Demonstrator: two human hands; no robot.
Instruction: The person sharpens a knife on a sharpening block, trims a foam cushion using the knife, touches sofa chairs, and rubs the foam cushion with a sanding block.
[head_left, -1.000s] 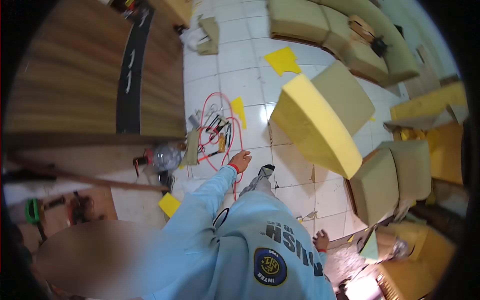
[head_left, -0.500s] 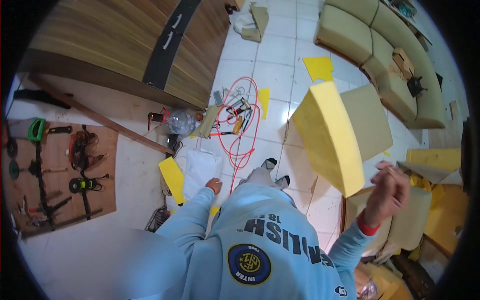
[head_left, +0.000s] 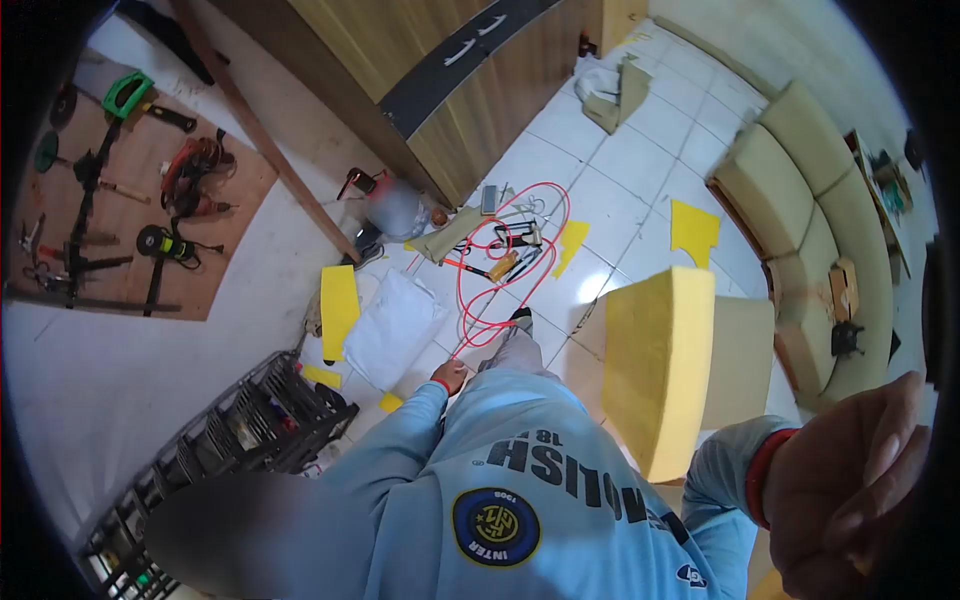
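shirt [head_left: 590, 430]: light blue, worn loose
sleeves [head_left: 390, 450]: long, cut in the same light blue
lettering [head_left: 570, 475]: printed dark across the chest, "olish" partly readable, with "18" [head_left: 544, 437] set smaller beside it
badge [head_left: 497, 526]: round, ringed in dark blue, marked "inter" and "1908", centred in yellow
small emblem [head_left: 690, 575]: oval, dark-edged, placed near right
left wristband [head_left: 441, 385]: coloured red
right wristband [head_left: 768, 475]: red, worn just beyond the cuff
trousers [head_left: 520, 355]: grey
footwear [head_left: 521, 316]: dark-toned, mostly hidden

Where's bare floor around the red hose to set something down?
Free: white tiled floor between the crumpled olive-and-white fabric and the flat, irregular yellow piece; also between that piece and the narrow yellow strip beside the thin looped red hose. Crowded: inside the loops, with mixed hand tools, and by the clear, rounded plastic container and olive cloth.
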